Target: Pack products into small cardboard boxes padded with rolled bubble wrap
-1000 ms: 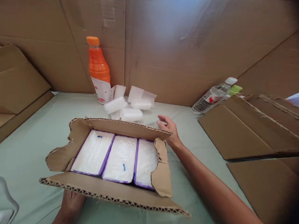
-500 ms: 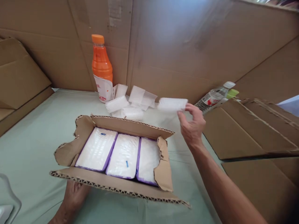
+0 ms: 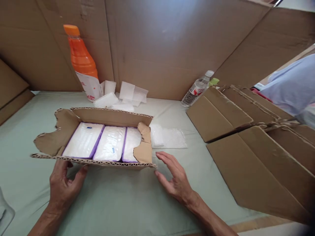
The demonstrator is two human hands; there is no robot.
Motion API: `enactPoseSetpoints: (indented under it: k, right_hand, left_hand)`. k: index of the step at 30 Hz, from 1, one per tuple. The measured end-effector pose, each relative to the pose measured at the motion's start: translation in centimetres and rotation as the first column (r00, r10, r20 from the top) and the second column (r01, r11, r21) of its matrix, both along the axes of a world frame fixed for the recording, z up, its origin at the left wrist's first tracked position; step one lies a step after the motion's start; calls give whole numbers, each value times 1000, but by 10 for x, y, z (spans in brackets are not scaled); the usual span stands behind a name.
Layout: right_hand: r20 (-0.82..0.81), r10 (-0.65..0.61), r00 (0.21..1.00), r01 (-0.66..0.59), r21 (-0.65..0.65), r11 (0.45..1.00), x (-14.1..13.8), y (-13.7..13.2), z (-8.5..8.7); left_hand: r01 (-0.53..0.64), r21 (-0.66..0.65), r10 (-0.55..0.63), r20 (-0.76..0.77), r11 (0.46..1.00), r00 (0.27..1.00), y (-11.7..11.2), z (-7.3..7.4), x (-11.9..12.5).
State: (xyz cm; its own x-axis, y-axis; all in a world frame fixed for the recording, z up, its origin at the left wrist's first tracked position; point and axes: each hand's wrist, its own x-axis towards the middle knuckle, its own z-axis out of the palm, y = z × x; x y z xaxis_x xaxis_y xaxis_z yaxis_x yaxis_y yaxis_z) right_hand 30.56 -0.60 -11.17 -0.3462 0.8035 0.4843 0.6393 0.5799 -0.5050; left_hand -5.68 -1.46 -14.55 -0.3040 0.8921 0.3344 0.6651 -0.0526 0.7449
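An open cardboard box point(image 3: 114, 117) with torn flaps holds three white, bubble-wrapped packs point(image 3: 110, 143) edged in purple, side by side. My left hand point(image 3: 64, 182) grips the box low at its front left, thumb and fingers apart against it. The front flap hides some of those fingertips. Just off the box's right end is my right hand point(image 3: 173, 175), empty, its thumb and fingers spread. On the cloth behind that hand lies a piece of clear bubble wrap point(image 3: 172, 137), partly folded over, close beside the box.
Several white wrap pieces point(image 3: 126, 93) lie behind the box by an orange drink bottle point(image 3: 85, 65). A clear bottle point(image 3: 197, 88) leans against open cardboard boxes point(image 3: 253, 164) at right. A cardboard wall point(image 3: 157, 52) stands behind the green cloth point(image 3: 118, 206).
My right hand has let go of the white wrap piece, now lying right of the box, and come back toward the box's front right corner. The camera view has shifted right.
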Motion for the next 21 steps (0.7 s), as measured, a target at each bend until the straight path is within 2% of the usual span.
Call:
enactPoseSetpoints:
  k: [3,5,10,13,15,17,21]
  right_hand:
    - [-48,140,989,-147,-163,976,-22,14,-5]
    - [-90,148,985,-164,-211,964,-32,23,-9]
    - [-160,-35,987,-21,-336,942,-42,45,-7]
    - [-186,-110,976,29,-391,920,-44,63,-1]
    - [-222,-143,964,43,-403,914,-47,77,0]
    - [-273,-161,949,44,-392,919,-51,90,-4]
    - [-380,-177,908,45,-332,942,-62,105,-18]
  left_hand:
    - [-3,20,4,-45,1000,999,1,12,6]
    - [11,-48,-10,20,999,1000,3,21,11]
    - [14,-233,14,116,972,993,25,44,25]
    - [39,-271,2,148,962,989,48,53,30]
    - [69,-255,-14,212,965,977,65,54,34]
    - [117,-217,-44,312,969,949,77,48,37]
    - [195,-112,-104,541,974,834,85,22,40]
